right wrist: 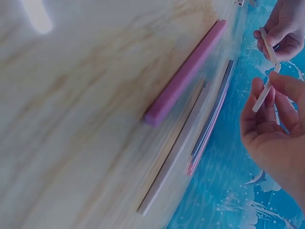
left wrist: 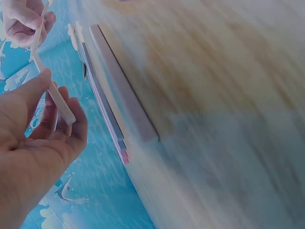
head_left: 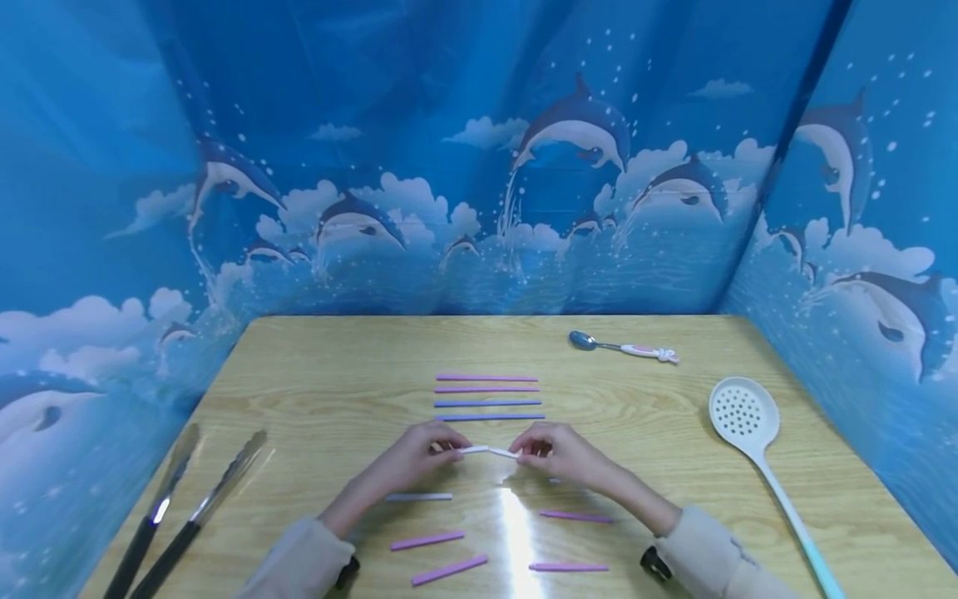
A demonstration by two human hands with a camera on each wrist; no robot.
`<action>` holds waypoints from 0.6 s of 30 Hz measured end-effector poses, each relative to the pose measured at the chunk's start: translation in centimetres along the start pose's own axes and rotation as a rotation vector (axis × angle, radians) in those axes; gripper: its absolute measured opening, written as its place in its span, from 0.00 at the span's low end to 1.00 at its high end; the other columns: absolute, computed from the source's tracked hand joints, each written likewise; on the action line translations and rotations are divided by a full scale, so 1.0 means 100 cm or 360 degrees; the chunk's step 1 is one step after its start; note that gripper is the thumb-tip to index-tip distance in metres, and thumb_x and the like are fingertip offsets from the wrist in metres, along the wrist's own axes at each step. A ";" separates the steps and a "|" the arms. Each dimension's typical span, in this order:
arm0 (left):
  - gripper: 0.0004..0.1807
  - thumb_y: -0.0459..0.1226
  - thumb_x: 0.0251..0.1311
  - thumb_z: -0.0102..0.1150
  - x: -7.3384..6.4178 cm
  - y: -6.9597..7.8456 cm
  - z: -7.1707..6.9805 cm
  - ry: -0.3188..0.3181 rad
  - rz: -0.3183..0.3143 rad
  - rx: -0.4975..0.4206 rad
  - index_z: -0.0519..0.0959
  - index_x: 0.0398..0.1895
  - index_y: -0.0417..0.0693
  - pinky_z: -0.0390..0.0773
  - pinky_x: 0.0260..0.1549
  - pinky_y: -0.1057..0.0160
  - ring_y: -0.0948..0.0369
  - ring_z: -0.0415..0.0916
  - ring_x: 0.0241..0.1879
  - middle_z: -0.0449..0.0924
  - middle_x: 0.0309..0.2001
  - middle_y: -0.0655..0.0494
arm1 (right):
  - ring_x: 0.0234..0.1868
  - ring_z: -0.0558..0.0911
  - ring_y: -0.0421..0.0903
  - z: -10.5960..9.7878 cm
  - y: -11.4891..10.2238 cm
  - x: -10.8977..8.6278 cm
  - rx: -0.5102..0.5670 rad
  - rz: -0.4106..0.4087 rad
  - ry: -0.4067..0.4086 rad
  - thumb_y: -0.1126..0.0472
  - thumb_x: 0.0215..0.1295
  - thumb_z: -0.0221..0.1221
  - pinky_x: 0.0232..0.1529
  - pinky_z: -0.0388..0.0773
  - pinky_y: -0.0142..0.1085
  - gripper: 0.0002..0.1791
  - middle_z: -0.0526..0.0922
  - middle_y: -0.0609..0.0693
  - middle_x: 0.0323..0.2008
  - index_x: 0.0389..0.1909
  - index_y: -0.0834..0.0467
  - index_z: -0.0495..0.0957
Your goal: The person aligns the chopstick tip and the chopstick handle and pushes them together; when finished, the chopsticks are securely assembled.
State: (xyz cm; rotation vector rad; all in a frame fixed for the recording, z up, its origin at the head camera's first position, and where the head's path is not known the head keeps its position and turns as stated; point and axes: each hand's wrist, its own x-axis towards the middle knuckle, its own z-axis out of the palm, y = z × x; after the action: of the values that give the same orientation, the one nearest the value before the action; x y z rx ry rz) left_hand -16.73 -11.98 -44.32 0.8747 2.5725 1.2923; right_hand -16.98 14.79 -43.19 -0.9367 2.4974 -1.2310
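Both hands hold one thin white stick [head_left: 488, 451] just above the wooden table [head_left: 329, 391]. My left hand [head_left: 447, 450] pinches its left end and my right hand [head_left: 525, 452] pinches its right end. The stick is kinked in the middle; I cannot tell whether it has snapped through. In the left wrist view the left hand [left wrist: 45, 112] pinches its half of the white stick [left wrist: 61, 102], with the right hand [left wrist: 24, 21] beyond. In the right wrist view the right hand [right wrist: 269, 124] pinches the other half [right wrist: 263, 97].
Several long pink and blue sticks [head_left: 488, 397] lie in a row beyond the hands. Short pink and pale pieces [head_left: 427, 541] lie near the front edge. Also on the table are metal tongs [head_left: 187, 499] at left, a white slotted ladle [head_left: 748, 420] at right and a spoon [head_left: 623, 349] at the back.
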 end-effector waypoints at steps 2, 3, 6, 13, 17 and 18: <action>0.08 0.31 0.57 0.61 0.000 0.000 0.000 0.0008 0.0006 0.0000 0.82 0.40 0.39 0.79 0.35 0.71 0.63 0.77 0.35 0.81 0.35 0.52 | 0.28 0.73 0.32 0.000 0.000 -0.001 0.0003 -0.0044 0.0010 0.68 0.59 0.61 0.29 0.77 0.27 0.06 0.79 0.46 0.26 0.37 0.65 0.82; 0.08 0.31 0.57 0.61 0.000 0.000 0.000 0.0012 0.0008 0.0004 0.82 0.40 0.39 0.79 0.35 0.71 0.63 0.77 0.35 0.81 0.35 0.52 | 0.28 0.73 0.31 0.000 0.000 -0.001 0.0011 -0.0060 0.0014 0.68 0.59 0.61 0.29 0.78 0.27 0.07 0.79 0.46 0.26 0.37 0.65 0.82; 0.08 0.32 0.57 0.61 -0.001 0.000 0.001 0.0026 0.0016 0.0010 0.82 0.40 0.40 0.79 0.35 0.71 0.64 0.77 0.35 0.81 0.35 0.53 | 0.28 0.73 0.30 0.000 0.000 -0.002 0.0017 -0.0147 0.0033 0.65 0.60 0.61 0.29 0.78 0.27 0.07 0.79 0.43 0.27 0.37 0.65 0.81; 0.08 0.32 0.57 0.62 0.000 0.001 0.001 0.0036 0.0055 -0.0004 0.83 0.40 0.41 0.79 0.35 0.71 0.66 0.74 0.35 0.81 0.34 0.54 | 0.31 0.74 0.34 0.000 0.001 -0.003 0.0008 -0.0038 0.0099 0.65 0.61 0.61 0.32 0.78 0.28 0.07 0.79 0.45 0.31 0.39 0.62 0.83; 0.08 0.32 0.58 0.61 0.001 0.003 0.002 0.0028 0.0035 -0.0028 0.83 0.41 0.41 0.79 0.37 0.71 0.66 0.75 0.35 0.81 0.35 0.53 | 0.32 0.76 0.36 0.002 0.000 -0.003 0.0006 0.0056 0.0156 0.64 0.61 0.61 0.34 0.79 0.28 0.07 0.80 0.49 0.33 0.39 0.62 0.83; 0.08 0.32 0.58 0.61 0.001 0.003 0.002 0.0027 0.0029 -0.0030 0.83 0.41 0.41 0.80 0.37 0.71 0.65 0.75 0.35 0.81 0.36 0.53 | 0.33 0.76 0.36 0.002 -0.001 -0.003 0.0008 0.0072 0.0168 0.64 0.61 0.61 0.35 0.79 0.28 0.08 0.80 0.49 0.34 0.39 0.62 0.83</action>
State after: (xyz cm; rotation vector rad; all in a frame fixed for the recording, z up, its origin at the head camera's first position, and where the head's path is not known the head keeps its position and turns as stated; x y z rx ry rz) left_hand -16.58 -11.64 -44.16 0.8894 2.5664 1.3321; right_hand -16.63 14.78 -43.30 -0.8298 2.5790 -1.3045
